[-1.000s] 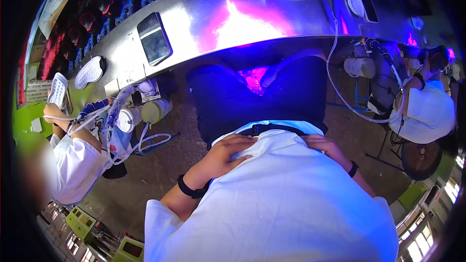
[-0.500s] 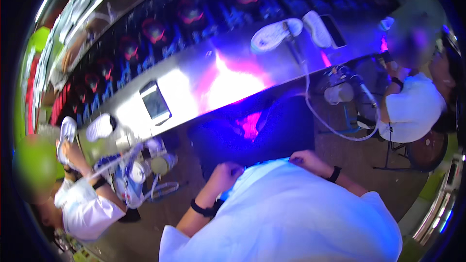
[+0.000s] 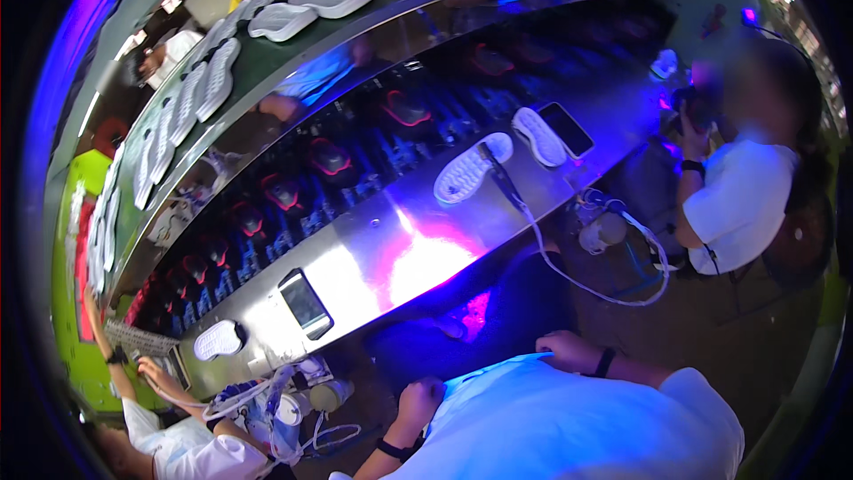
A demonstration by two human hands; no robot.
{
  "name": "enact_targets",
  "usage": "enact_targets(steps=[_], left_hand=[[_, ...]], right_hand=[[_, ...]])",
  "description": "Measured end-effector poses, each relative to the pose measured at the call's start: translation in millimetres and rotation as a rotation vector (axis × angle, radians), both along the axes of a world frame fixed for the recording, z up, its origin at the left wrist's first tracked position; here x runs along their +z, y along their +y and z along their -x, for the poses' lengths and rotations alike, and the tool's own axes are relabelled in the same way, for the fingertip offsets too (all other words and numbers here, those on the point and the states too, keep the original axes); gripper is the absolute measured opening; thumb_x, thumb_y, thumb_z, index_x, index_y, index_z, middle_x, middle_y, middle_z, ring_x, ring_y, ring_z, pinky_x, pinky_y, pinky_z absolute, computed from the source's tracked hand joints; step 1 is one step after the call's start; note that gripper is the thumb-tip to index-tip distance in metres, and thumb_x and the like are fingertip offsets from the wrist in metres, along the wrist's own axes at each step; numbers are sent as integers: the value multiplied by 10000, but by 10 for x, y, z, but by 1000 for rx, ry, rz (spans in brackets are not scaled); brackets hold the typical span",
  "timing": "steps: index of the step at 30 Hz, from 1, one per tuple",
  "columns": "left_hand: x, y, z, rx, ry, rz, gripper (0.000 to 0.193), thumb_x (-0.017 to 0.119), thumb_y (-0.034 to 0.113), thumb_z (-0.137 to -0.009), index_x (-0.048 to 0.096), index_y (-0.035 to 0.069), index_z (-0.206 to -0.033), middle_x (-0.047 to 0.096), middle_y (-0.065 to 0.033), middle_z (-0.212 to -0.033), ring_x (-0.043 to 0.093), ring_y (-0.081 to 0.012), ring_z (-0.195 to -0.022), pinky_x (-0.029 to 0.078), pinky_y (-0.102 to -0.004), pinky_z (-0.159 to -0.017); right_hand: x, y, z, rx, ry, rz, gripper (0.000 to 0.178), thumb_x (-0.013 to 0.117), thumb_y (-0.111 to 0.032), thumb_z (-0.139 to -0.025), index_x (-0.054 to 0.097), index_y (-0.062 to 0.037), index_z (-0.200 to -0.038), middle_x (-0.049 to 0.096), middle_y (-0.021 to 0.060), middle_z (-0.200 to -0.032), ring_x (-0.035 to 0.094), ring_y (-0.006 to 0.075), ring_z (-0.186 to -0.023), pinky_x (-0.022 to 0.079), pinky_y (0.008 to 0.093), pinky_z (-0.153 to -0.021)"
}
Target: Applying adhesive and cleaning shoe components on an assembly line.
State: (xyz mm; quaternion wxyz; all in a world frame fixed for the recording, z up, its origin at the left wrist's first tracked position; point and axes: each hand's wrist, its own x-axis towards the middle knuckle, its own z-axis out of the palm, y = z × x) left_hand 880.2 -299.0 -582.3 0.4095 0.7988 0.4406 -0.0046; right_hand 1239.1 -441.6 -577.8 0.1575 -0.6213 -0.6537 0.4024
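My left hand (image 3: 419, 403) is closed at the left end of the hem of my white shirt (image 3: 551, 418). At the hem's right end, my right hand (image 3: 570, 351) is curled closed too. The hem stretches between both hands, and the fingers seem to grip it, though they are partly hidden. Ahead of me on the metal bench (image 3: 355, 229) lie a white shoe sole (image 3: 473, 169) with a hose-fed brush-like tool (image 3: 503, 178) across it, and a second white sole (image 3: 538, 137). Neither hand touches them.
Phones (image 3: 306, 304) (image 3: 566, 129) and another white sole (image 3: 219, 340) lie on the bench. Behind it run dark red-rimmed fixtures (image 3: 330, 156) and a green belt (image 3: 258, 62) carrying several soles. Co-workers sit left (image 3: 195, 449) and right (image 3: 742, 200); pots with hoses (image 3: 604, 229) stand near the bench.
My view has tilted up and shifted, showing the belt of soles. Both hands stay closed at the shirt hem. The left co-worker, who held a sole, now reaches an arm toward the belt.
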Motion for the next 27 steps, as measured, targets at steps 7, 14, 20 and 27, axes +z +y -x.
enact_targets(steps=[7,14,20,27], left_hand=[[-161,54,-19,51,104,70,133,677,166,-863,720,61,-930,716,-200,-874,692,-412,-807,564,-489,-729],[179,287,-236,216,-222,334,156,719,153,-907,696,2,-941,725,-119,-887,692,-205,-739,567,-355,-725],[589,1057,-742,435,-520,319,157,692,176,-961,706,26,-916,685,-23,-826,604,-80,-704,535,-274,-689],[1389,1024,-1734,-155,-797,966,230,657,256,-979,686,38,-910,589,4,-722,524,-64,-626,427,-217,-564]], right_hand=[[-469,-53,-125,-491,279,265,162,802,-146,-829,681,-54,-887,678,79,-730,655,144,-642,498,315,-592],[-192,115,-468,-720,-100,131,153,795,-171,-835,694,-67,-887,669,80,-709,645,169,-640,487,330,-590],[281,485,-578,-557,168,86,141,750,-193,-872,721,-64,-921,698,85,-775,655,194,-697,507,340,-658],[988,1240,-99,-92,843,-95,487,629,-231,-1013,477,-10,-1418,582,72,-1226,573,159,-1107,465,328,-972]])
